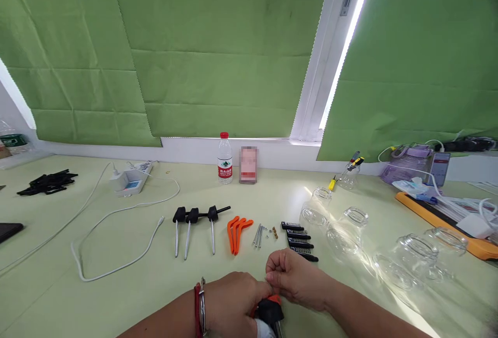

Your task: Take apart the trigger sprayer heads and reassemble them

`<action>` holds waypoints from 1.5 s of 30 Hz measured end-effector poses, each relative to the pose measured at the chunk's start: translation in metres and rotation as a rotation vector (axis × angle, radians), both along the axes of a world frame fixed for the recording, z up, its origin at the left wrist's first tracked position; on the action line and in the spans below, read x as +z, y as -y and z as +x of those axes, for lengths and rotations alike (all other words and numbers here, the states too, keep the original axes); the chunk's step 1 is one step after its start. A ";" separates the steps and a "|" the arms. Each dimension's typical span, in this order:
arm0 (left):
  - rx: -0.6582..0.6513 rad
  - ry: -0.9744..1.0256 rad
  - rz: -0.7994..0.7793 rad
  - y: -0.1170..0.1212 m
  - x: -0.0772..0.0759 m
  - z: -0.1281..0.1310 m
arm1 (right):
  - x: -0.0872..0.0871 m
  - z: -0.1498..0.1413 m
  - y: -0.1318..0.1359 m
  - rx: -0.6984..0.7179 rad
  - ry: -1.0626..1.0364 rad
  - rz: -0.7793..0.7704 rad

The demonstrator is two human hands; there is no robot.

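My left hand [233, 296], with a red cord and a metal bracelet at the wrist, is closed around a black plastic head with a metal rod [269, 311] at the bottom edge. A bit of orange [275, 299] shows at the top of that head. My right hand [298, 278] meets it from the right, fingers pinched together; what they hold is hidden. Just beyond lie several orange curved levers [236, 234], thin screws [258, 235], small brass-coloured pieces [275, 232] and several black rods with springs [299, 242].
Three more black heads with metal rods [193, 216] lie to the left, near a white cable [116, 270]. Several clear glass jars [350, 229] stand at the right. A water bottle [224, 159] and a phone [248, 165] stand at the back. A power strip [134, 179] lies back left.
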State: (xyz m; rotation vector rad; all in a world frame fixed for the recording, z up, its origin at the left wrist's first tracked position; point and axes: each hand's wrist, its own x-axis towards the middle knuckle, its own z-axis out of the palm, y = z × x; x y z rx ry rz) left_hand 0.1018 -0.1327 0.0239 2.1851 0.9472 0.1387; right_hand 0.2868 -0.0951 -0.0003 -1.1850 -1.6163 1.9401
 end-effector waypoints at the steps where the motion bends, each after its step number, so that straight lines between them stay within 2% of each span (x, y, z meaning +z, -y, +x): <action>1: 0.045 0.008 -0.004 -0.001 0.000 0.000 | 0.002 0.002 -0.001 -0.023 -0.011 0.039; 4: 0.180 0.120 -0.118 -0.008 -0.001 -0.002 | 0.009 0.014 -0.004 -0.009 -0.122 0.128; 7: 0.287 0.279 -0.417 -0.014 -0.002 -0.003 | 0.011 0.025 -0.002 0.175 -0.124 0.158; 10: 0.365 0.371 -0.611 -0.018 -0.005 -0.003 | 0.006 0.026 0.004 0.196 -0.052 0.164; 13: 0.340 0.475 -0.643 -0.017 -0.007 -0.001 | -0.002 0.019 0.009 0.120 -0.095 0.166; 16: 0.296 0.544 -0.697 -0.015 -0.006 0.001 | -0.006 0.013 0.010 0.113 -0.182 0.148; 18: 0.277 0.560 -0.760 -0.014 -0.005 0.001 | -0.003 0.011 0.010 0.142 -0.258 0.141; 20: 0.268 0.586 -0.809 -0.013 -0.004 0.001 | 0.002 0.009 0.010 0.150 -0.300 0.201; 23: 0.257 0.632 -0.845 -0.012 -0.004 0.001 | 0.013 0.008 0.011 0.125 -0.259 0.336; 25: 0.260 0.641 -0.862 -0.013 -0.004 0.000 | 0.017 0.008 0.011 0.141 -0.217 0.367; 30: 0.325 0.610 -0.861 -0.013 -0.002 -0.001 | 0.011 0.010 0.011 0.091 -0.041 0.486; 34: 0.340 0.616 -0.846 -0.013 0.000 -0.002 | 0.002 0.013 0.010 0.024 -0.043 0.397; 38: 0.366 0.615 -0.870 -0.014 -0.001 -0.003 | 0.000 0.011 0.009 -0.005 -0.105 0.301; 42: 0.356 0.645 -0.878 -0.015 -0.002 -0.004 | -0.002 0.008 0.010 0.007 -0.105 0.285; 45: 0.347 0.633 -0.892 -0.016 -0.004 -0.005 | -0.003 0.007 0.011 0.018 -0.027 0.341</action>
